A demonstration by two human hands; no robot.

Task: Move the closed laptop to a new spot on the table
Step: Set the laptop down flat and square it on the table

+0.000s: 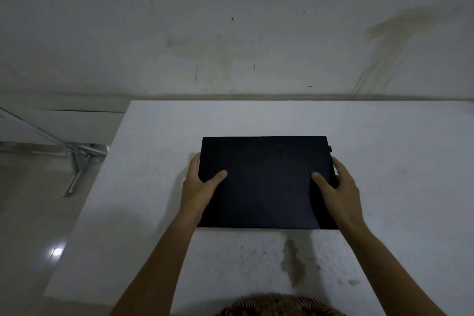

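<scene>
Black and closed, the laptop [266, 182] lay flat near the middle of the white bench [384, 187], its long sides parallel to the bench's far edge. The left hand [198, 187] gripped its left side and the right hand [338, 191] its right side, thumbs pressed on the lid. Bare bench surface lay open toward the far edge, the right and the near edge, where a brownish stain [293, 261] marked it.
</scene>
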